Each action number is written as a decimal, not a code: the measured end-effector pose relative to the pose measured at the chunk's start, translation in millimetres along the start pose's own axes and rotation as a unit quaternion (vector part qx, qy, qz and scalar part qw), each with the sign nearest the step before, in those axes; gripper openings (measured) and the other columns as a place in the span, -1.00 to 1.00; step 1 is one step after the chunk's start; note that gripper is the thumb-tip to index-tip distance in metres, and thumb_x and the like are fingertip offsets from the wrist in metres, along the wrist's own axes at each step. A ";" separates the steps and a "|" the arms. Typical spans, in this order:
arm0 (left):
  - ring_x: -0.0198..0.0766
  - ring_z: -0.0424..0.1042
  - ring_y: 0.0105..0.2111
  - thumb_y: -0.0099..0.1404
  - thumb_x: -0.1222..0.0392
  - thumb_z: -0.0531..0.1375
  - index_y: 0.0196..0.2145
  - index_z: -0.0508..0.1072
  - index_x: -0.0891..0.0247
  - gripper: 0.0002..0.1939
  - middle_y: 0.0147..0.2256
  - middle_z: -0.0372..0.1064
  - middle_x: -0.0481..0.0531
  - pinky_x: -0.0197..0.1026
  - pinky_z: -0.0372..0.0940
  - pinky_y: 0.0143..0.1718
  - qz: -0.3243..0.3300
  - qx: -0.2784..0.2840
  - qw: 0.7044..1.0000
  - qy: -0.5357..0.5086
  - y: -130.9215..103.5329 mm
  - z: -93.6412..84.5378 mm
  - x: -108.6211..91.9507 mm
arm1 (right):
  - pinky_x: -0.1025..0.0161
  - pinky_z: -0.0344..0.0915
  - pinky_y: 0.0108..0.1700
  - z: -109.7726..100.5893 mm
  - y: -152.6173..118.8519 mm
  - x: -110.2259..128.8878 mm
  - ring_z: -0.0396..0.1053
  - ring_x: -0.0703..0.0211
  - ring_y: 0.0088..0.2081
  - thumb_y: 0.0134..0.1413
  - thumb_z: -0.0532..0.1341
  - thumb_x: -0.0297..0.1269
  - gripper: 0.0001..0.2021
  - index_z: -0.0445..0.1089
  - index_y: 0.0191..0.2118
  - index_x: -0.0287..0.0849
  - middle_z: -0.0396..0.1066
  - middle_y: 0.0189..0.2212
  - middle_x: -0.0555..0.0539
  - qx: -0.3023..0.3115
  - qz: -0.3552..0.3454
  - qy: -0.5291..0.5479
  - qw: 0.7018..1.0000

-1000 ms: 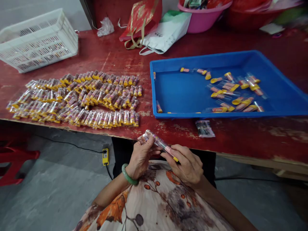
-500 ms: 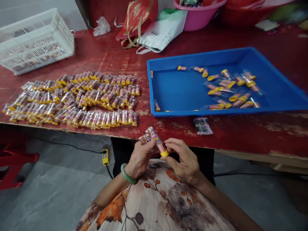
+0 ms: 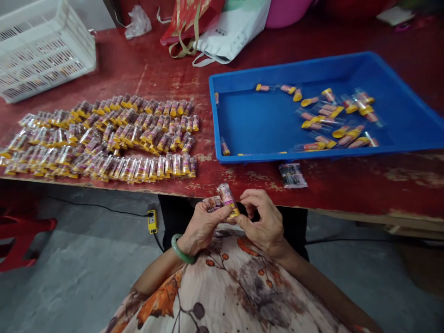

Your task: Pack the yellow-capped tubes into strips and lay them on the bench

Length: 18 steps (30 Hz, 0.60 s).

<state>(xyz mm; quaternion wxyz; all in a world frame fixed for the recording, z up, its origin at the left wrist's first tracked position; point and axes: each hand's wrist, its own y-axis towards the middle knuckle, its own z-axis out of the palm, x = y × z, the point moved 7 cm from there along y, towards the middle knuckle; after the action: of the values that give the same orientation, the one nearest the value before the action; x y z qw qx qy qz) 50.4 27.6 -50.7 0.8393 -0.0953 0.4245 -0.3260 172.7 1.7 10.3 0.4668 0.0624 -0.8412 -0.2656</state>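
Observation:
Over my lap, at the table's front edge, my left hand (image 3: 203, 226) grips a small clear tube (image 3: 227, 196) with a printed wrap and a yellow cap. A few printed paper slips (image 3: 212, 202) stick out from the same hand, behind the tube. The thumb of my right hand (image 3: 265, 224) presses at the yellow cap end, its other fingers curled above. Left of my hands, several rows of wrapped tubes (image 3: 149, 169) lie on the red table (image 3: 208, 178). A blue tray (image 3: 253, 122) on the right holds loose yellow-capped tubes (image 3: 347, 134).
A small packet of printed slips (image 3: 293, 175) lies before the tray. Behind are a white plastic basket (image 3: 45, 51), a crumpled plastic bag (image 3: 138, 22), a red bag (image 3: 183, 21), a white bag (image 3: 232, 34) and a pink basin (image 3: 287, 13). A yellow socket (image 3: 151, 222) hangs below.
The tube has turned more upright in my left hand, and my left thumb has slid down toward its cap. My right fingers have curled and drawn back from its side. The view has shifted slightly.

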 end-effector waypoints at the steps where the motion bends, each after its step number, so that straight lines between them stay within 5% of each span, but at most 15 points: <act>1: -0.35 0.40 -0.43 0.02 0.19 0.41 -0.35 0.55 0.34 -0.77 -0.42 0.48 -0.01 -0.26 0.30 -0.29 -0.001 0.002 1.000 0.001 0.6 -0.3 0.1 | 0.35 0.18 -0.56 0.3 0.4 -0.5 0.13 0.36 -0.54 0.03 0.29 -0.34 -0.82 0.28 -0.24 -0.13 0.31 -0.30 -0.03 0.005 0.001 0.003 1.000; 7: -0.34 0.42 -0.45 0.00 0.15 0.42 -0.39 0.55 0.33 -0.75 -0.44 0.48 -0.01 -0.25 0.32 -0.32 0.001 -0.009 1.000 -0.001 4.7 -2.8 -3.2 | 0.29 0.32 -0.42 1.1 1.6 3.9 0.26 0.31 -0.49 0.05 0.29 -0.42 -0.78 0.34 -0.15 -0.15 0.36 -0.31 -0.06 0.064 -0.019 0.035 0.997; 18: -0.33 0.40 -0.46 -0.08 0.17 0.45 -0.40 0.54 0.33 -0.72 -0.46 0.47 -0.02 -0.25 0.31 -0.32 0.012 0.006 1.000 0.001 5.2 -4.3 0.2 | 0.23 0.45 -0.28 -2.3 -17.0 14.5 0.51 0.11 -0.25 0.00 0.22 -0.56 -0.66 0.43 -0.08 -0.15 0.52 -0.28 -0.11 -0.030 -0.116 -0.065 0.991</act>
<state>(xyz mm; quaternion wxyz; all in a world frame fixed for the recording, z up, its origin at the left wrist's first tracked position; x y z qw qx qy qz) 49.6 32.0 -55.8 0.8432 -0.0848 0.4249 -0.3184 164.0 -18.8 13.6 0.3792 0.1281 -0.8484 -0.3464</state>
